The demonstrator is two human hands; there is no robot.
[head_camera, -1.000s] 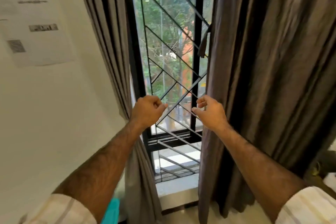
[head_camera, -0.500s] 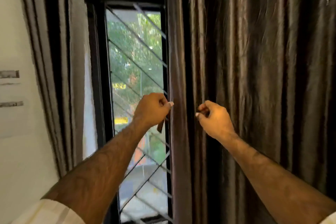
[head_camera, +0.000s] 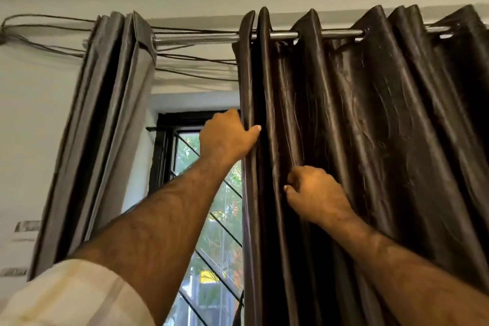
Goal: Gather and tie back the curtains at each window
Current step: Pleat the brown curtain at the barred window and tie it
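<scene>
A dark brown right curtain (head_camera: 370, 140) hangs spread in pleats from a metal rod (head_camera: 201, 37). My left hand (head_camera: 227, 136) grips its leading edge high up, thumb over the first fold. My right hand (head_camera: 315, 193) sits lower and to the right, its fingers curled into a pleat of the same curtain. The grey left curtain (head_camera: 105, 114) hangs bunched against the wall, with neither hand on it. No tie-back is visible.
Between the curtains is a black-framed window (head_camera: 164, 140) with a diagonal metal grille (head_camera: 222, 222) and greenery outside. Thin cords (head_camera: 39, 21) run along the wall near the rod. Papers are stuck on the left wall (head_camera: 26, 225).
The view has tilted up from the window's lower part to the curtain rod. Both hands rose from in front of the grille and took hold of the right curtain's edge and pleat.
</scene>
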